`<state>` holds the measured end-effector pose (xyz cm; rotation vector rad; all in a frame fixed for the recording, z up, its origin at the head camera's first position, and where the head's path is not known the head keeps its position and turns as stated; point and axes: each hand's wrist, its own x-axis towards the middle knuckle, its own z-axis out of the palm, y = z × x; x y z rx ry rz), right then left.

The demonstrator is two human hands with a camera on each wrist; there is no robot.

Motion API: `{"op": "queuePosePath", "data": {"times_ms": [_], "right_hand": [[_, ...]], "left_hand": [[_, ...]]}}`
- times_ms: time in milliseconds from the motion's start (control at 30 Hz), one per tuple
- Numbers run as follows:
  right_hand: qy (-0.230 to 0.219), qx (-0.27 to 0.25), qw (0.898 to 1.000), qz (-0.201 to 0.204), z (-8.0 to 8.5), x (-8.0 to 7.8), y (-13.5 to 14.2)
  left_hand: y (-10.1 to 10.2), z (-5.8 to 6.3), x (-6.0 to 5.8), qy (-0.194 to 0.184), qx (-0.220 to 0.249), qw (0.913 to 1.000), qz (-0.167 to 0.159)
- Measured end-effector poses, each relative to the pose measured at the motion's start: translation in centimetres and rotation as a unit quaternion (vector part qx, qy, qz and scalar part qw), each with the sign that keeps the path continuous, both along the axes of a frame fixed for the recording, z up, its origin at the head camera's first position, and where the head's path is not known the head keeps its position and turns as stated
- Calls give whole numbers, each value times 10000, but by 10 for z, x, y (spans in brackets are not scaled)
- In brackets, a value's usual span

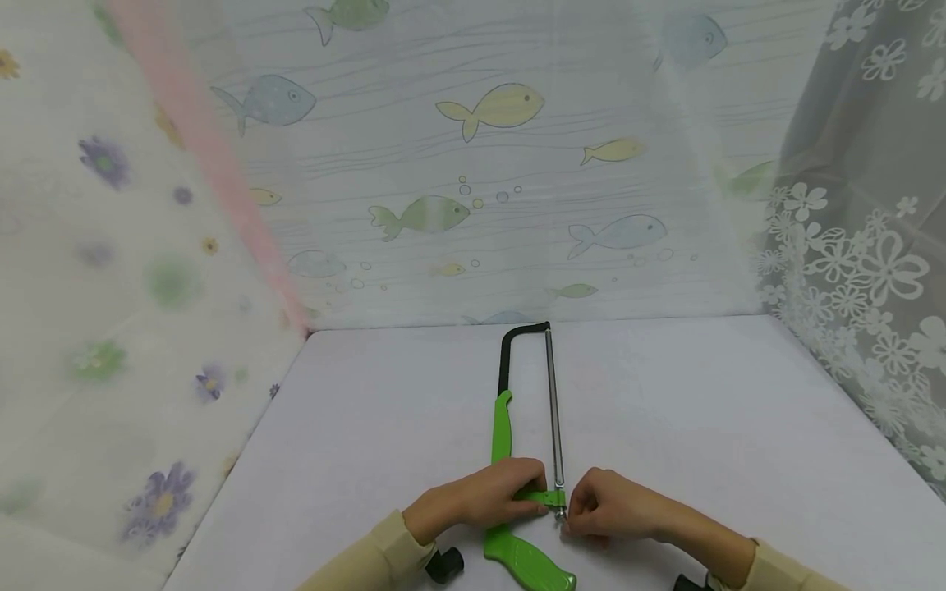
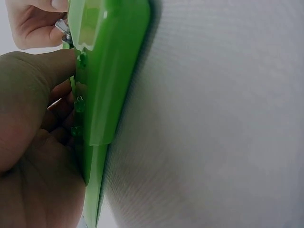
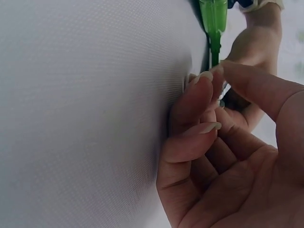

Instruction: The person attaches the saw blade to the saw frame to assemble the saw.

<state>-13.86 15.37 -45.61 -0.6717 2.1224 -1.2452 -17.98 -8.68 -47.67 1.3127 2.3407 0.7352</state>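
A hacksaw (image 1: pixel 502 427) with a green handle and a black front frame lies on the white table, its blade (image 1: pixel 553 402) to the right. My left hand (image 1: pixel 491 494) reaches over the frame and grips the green cross arm that meets the near end of the blade. At that end sits a small metal wing nut (image 2: pixel 61 25), seen beside the right fingers in the left wrist view. My right hand (image 1: pixel 619 505) has its fingers curled, with thumb and fingertips pinching at the wing nut. In the right wrist view the fingertips partly hide this contact.
The white tabletop (image 1: pixel 702 410) spreads to both sides of the saw. Behind it hangs a fish-print curtain (image 1: pixel 414 164), with a flowered cloth (image 1: pixel 103 271) on the left and flowered lace (image 1: pixel 887 271) on the right. Black wrist devices (image 1: pixel 445 565) sit below the sleeves.
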Motion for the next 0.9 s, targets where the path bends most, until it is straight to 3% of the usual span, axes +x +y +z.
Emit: {"op": "queuePosePath", "data": {"times_ms": [900], "right_hand": [[-45, 234, 9991, -340, 1, 1, -8]], "left_hand": [[0, -1, 0, 3, -20, 10000, 15]]}}
